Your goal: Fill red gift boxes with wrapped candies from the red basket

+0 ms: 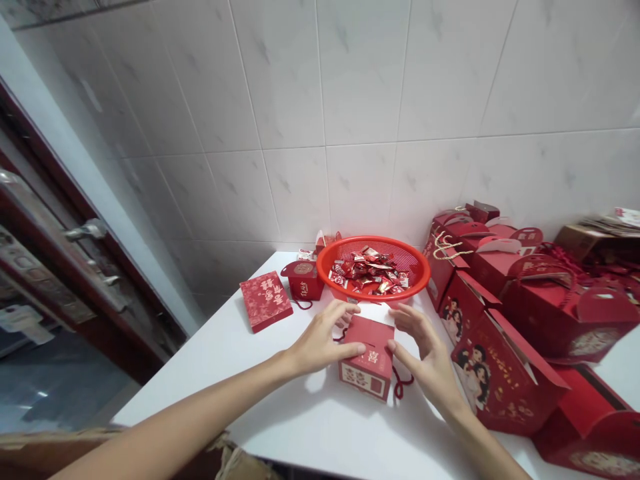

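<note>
A small red gift box (368, 353) with gold lettering and a pale front panel stands on the white table in front of me. A whitish flap (374, 312) sticks up at its far edge. My left hand (325, 337) grips the box from the left, thumb flat on its top and fingers curled toward the flap. From the right, my right hand (425, 343) holds it, thumb at the top's right edge and fingers bent near the flap. A dark red cord (401, 383) loops out at the right side. Parts of the fingers are hidden behind the box.
Behind the box, a red plastic basket (423, 280) holds many wrapped candies (370, 272). A flat red box (266, 301) and a small red handled box (305, 283) lie left. Several red gift boxes (510, 373) crowd the right. A cardboard carton (60, 453) borders the table's near left.
</note>
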Demonstrator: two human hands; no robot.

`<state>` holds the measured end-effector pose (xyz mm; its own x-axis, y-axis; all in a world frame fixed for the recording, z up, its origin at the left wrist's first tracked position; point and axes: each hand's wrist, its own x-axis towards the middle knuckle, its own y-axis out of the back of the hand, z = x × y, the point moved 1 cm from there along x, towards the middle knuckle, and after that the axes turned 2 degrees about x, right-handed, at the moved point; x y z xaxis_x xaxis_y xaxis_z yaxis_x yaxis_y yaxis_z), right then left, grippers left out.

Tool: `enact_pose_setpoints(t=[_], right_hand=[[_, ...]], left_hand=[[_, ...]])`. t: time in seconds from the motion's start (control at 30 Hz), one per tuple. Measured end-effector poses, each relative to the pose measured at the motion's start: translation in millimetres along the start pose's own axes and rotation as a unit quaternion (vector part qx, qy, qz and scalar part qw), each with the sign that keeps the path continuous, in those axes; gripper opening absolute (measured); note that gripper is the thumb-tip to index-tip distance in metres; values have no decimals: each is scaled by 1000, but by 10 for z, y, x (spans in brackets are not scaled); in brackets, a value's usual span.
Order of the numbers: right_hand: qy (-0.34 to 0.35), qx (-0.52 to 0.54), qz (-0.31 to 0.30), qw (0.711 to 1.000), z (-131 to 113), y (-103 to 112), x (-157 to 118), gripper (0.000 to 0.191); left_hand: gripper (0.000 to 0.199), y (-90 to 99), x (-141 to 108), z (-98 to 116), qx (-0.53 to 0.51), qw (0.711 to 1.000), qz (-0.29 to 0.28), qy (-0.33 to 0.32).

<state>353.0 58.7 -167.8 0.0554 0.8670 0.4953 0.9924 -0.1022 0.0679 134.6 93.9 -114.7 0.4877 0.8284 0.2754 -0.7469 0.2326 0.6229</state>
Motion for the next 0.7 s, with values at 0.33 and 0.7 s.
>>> enact_pose_setpoints(t=[0.33, 0.7], right_hand=[[-28, 67, 10, 997, -129, 38, -174, 39], [83, -203, -32, 975, -129, -48, -357, 46]], left_hand=[[87, -59, -60, -79, -146, 983, -78, 75], [41, -89, 8, -76, -68, 995, -59, 34]])
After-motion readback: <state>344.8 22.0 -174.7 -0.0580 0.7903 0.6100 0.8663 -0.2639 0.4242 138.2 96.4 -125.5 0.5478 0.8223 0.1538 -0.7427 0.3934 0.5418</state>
